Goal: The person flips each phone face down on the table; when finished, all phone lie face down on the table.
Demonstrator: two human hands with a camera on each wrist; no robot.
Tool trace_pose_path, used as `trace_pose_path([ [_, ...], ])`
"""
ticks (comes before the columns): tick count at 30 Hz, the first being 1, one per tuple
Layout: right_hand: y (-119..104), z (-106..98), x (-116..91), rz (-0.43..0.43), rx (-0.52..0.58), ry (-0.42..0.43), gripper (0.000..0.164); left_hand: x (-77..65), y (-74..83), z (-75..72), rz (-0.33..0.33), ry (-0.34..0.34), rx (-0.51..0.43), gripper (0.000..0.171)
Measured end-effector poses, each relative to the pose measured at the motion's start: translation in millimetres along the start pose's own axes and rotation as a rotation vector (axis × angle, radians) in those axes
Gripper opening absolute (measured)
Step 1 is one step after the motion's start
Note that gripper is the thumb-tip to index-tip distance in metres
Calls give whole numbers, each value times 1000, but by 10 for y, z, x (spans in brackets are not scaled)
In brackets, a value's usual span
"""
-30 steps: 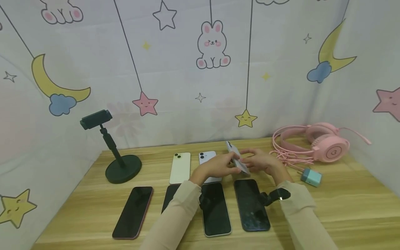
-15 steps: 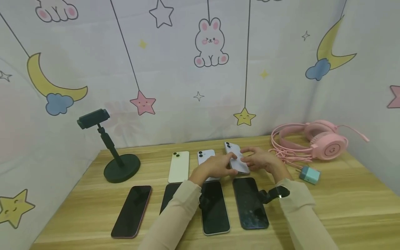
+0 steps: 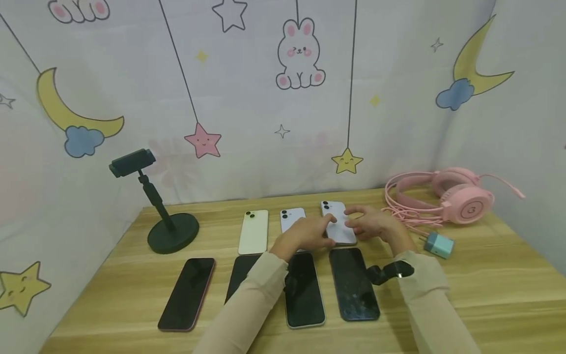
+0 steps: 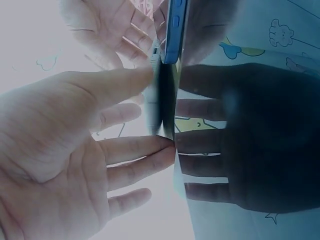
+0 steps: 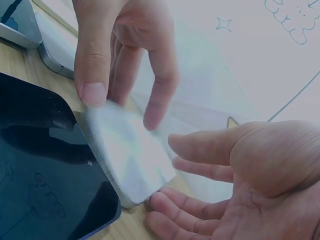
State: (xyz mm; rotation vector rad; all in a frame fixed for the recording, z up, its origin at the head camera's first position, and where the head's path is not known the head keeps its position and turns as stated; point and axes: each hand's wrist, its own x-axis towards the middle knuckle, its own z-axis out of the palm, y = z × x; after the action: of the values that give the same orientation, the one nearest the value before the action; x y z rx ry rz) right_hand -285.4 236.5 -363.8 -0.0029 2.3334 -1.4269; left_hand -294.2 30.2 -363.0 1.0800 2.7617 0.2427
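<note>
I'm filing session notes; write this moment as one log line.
left grip: at left edge of rightmost lilac phone | right grip: at its right edge | pose: camera side up

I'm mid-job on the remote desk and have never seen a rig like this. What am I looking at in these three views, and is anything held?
There is no robot: these are a person's two bare hands. The wide view comes from a head camera looking forward and down. The two close views come from a camera on each wrist.

On the wooden table, four dark-screened phones lie in front. Behind them are a pale yellow phone and two lilac ones. A black stand is on the left; a pink headset and a teal adapter are on the right.

The left hand and right hand flank the rightmost lilac phone, fingertips at its sides; neither plainly grips it.
</note>
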Motion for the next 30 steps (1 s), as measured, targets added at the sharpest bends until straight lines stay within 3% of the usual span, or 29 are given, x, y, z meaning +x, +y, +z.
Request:
trace_pose_path([
  [6,-9,-56,-40,-2,-34,19,53,17,23,-43,17,-25,3,52],
  [13,-82,-22,-74,-40,-37,16,55,-48,-23,-138,36,-96,-135,51],
  [22,-388,215,-130,-147,-92,-15,61,-333,-93,-355,46,-53,-214,56],
  [30,-668,488,-136,-266,-123,-26,55,-704,-259,-503,12,34,-130,54],
])
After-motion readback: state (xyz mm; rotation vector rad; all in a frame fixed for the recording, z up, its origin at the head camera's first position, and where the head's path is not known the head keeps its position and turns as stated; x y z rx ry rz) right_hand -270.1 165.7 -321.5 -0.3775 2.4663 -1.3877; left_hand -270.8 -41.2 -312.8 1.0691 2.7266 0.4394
